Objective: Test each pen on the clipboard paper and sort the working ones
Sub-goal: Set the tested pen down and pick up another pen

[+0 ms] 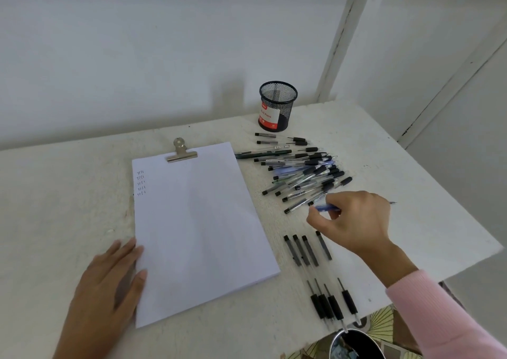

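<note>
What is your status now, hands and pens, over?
Left hand flat on clipboard paper. Right hand pinches blue pen beside pen pile. Row of four pens right of paper; nothing blocks.

One wide-angle camera, worn on the head, looks forward and down at the bench (68, 194) from close above its near edge. The right fingers (318, 220) lie right of centre, the left fingers (124, 250) low at left; beyond both, the wall (164, 57) fills the upper view.
</note>
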